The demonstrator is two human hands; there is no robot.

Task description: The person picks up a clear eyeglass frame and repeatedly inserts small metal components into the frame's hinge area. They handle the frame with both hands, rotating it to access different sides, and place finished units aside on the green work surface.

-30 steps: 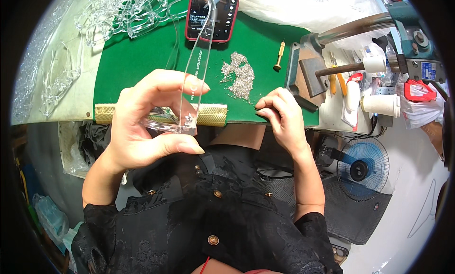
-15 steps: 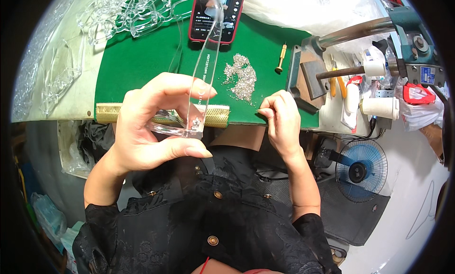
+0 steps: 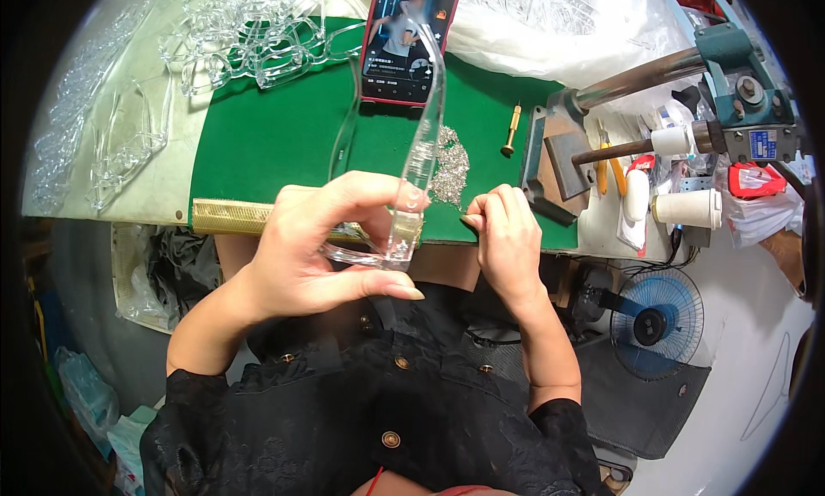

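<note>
My left hand (image 3: 314,251) is closed round the front of a clear plastic glasses frame (image 3: 423,144), fingers above and thumb below. Both temples stick up and away from me, and one crosses in front of the metal pile and the phone. Over the front edge of the green mat, my right hand (image 3: 510,247) is pinched, thumb against index finger; what lies between the fingertips is too small to make out. Just beyond these fingertips is a pile of tiny silvery metal pieces (image 3: 450,174), partly hidden by the temple.
More clear glasses frames (image 3: 275,54) are heaped at the far left. A phone (image 3: 400,58) lies at the back of the green mat (image 3: 258,144). A brass screwdriver (image 3: 512,131), a bench press (image 3: 559,165) and a white cup (image 3: 687,208) are on the right. A perforated gold strip (image 3: 228,217) lines the front edge.
My left hand has moved right with the glasses frame, bringing its second temple into clearer sight. My right hand stays pinched near the pile. The phone's picture has changed, and the view has shifted slightly.
</note>
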